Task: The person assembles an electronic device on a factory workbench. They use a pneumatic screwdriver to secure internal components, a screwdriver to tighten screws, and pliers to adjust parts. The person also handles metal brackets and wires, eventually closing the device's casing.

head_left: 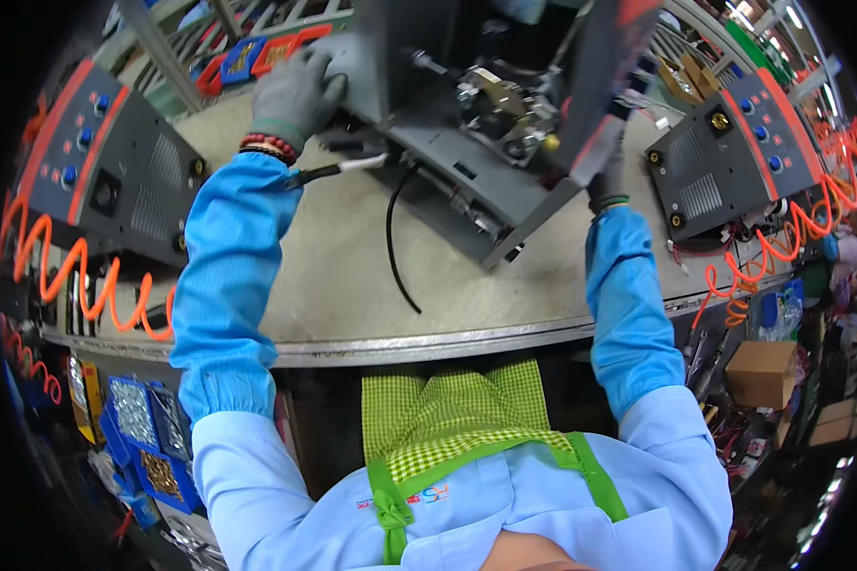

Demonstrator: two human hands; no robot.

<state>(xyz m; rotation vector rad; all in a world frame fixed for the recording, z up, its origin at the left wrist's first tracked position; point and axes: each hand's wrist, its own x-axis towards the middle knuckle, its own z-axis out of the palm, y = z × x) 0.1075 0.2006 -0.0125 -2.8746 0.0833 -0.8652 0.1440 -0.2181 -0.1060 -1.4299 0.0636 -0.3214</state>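
A grey metal machine housing [448, 157], its side uncovered to show internal parts [509, 109], sits tilted on the workbench in front of me. My left hand [293, 100], in a grey glove, grips the edge of its light grey panel [352, 81]. Against the outer right side of the housing is my gloved right hand [607, 167]; the panel partly hides its fingers, which hold that side. A black cable [393, 243] hangs from the housing onto the bench. Near my left wrist a dark lead with a white end [357, 164] sticks out.
Grey welding machines with orange trim stand at left [114, 162] and right [738, 157]. Coiled orange hoses [86, 285] hang at both sides. Red and blue parts bins [245, 59] lie at the far left. The metal bench edge [428, 344] runs before me.
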